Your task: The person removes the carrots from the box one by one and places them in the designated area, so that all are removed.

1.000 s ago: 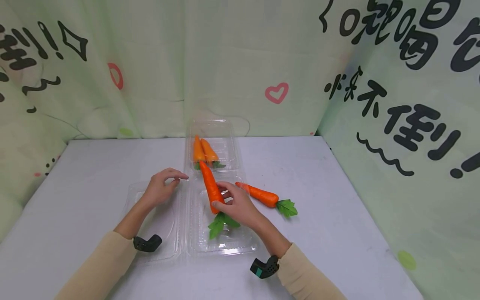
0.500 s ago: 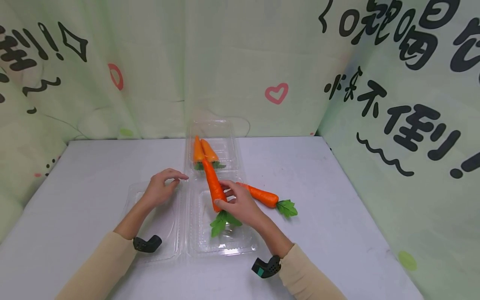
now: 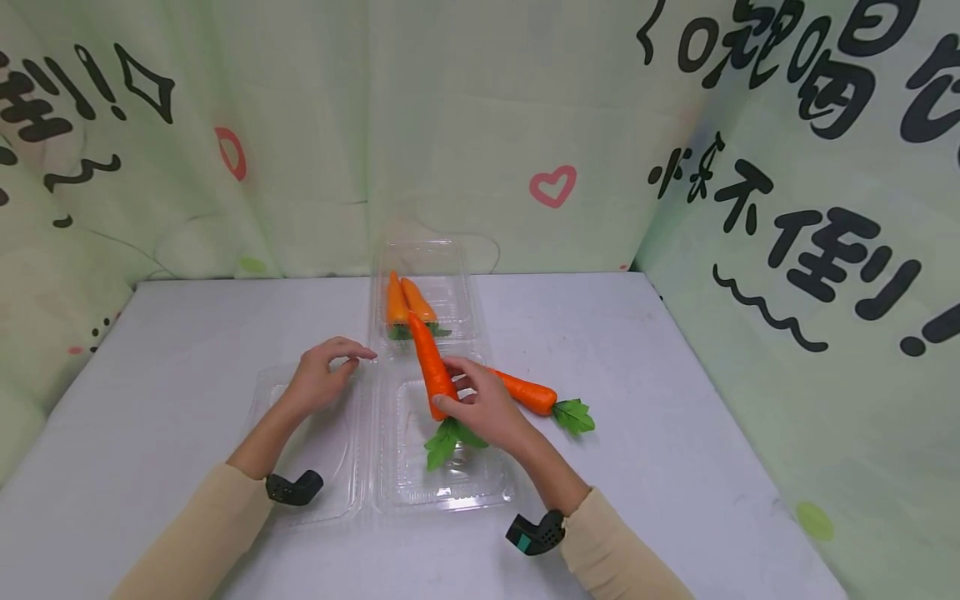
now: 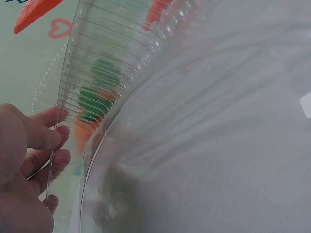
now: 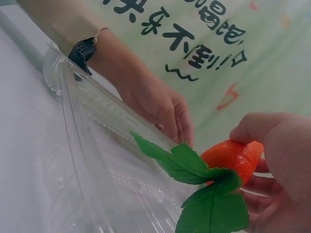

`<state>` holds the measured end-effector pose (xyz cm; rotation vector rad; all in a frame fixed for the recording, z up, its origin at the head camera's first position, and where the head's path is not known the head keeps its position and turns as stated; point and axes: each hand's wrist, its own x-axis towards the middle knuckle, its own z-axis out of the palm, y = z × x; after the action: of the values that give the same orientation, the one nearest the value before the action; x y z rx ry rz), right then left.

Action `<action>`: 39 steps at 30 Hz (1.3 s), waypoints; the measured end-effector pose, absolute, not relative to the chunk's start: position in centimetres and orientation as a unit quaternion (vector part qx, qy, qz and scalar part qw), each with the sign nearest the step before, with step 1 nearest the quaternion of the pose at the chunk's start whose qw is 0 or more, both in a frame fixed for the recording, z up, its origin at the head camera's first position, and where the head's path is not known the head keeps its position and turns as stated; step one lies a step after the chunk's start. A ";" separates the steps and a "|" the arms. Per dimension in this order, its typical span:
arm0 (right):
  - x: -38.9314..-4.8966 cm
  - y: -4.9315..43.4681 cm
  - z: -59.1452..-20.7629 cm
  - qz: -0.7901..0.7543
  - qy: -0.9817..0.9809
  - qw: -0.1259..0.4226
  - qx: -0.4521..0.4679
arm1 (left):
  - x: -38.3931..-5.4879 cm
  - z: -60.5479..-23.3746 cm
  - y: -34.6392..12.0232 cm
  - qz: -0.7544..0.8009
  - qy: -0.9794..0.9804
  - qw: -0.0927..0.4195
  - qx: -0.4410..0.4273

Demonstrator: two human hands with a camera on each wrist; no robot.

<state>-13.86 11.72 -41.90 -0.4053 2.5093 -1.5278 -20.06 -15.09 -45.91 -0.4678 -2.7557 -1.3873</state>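
Note:
My right hand point(image 3: 480, 404) holds an orange carrot point(image 3: 432, 367) near its thick leafy end, thumb on one side and fingers on the other. The carrot hangs over a clear plastic clamshell container point(image 3: 397, 498), its tip pointing away from me. In the right wrist view its green leaves point(image 5: 214, 206) show in front of the container. My left hand point(image 3: 324, 375) is at the far end of the container's fold, beside the open lid point(image 3: 318, 492). Up close in the left wrist view, my left thumb and fingers point(image 4: 46, 138) pinch the thin plastic edge.
Another carrot point(image 3: 528, 393) with green leaves lies on the white table point(image 3: 637, 467), right of the container. Behind stands a second clear container point(image 3: 459, 308) with two smaller orange carrots point(image 3: 397, 302) in it. Printed curtains point(image 3: 465, 133) border the back and sides.
My right hand has shifted slightly right and away from me with the carrot, whose leaves moved along. The left hand stays where it was on the container's edge.

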 end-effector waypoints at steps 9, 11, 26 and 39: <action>-14.0 12.0 -41.9 -0.523 0.839 0.084 -0.128 | -20.1 -46.0 -15.1 -0.443 -0.884 0.012 -0.148; -14.1 12.1 -41.8 -0.522 0.839 0.084 -0.126 | -20.1 -46.1 -15.1 -0.443 -0.884 0.012 -0.147; -14.2 12.8 -41.8 -0.518 0.843 0.065 -0.128 | -20.1 -46.0 -15.1 -0.448 -0.882 0.008 -0.147; -14.0 13.0 -41.1 -0.525 0.840 0.050 -0.123 | -20.1 -45.9 -15.1 -0.453 -0.880 0.000 -0.140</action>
<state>-14.03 12.97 -41.14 -0.3750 2.5592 -1.6002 -20.05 -15.11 -45.93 -0.4412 -2.7653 -1.4227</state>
